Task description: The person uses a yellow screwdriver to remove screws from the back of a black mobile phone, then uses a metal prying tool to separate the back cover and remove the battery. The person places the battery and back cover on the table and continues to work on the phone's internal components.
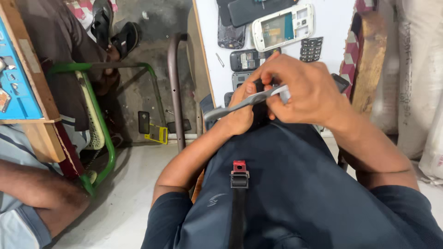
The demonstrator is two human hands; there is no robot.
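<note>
Head view looks down on two hands working close together above a white bench (332,23). Left hand (242,113) has its fingers curled shut round a small dark object (259,110), mostly hidden between the palms. Right hand (302,90) pinches a flat grey metal tool (235,107) between thumb and forefinger; the tool runs leftward across the left hand and touches the dark object. On the bench beyond lie one white phone frame (282,26), one loose black keypad (311,49) and several dark phone parts, too overlapped to count exactly. Another person sits at the left on a green-framed chair (104,124), beside a blue tray (16,83). A concrete floor shows below.
</note>
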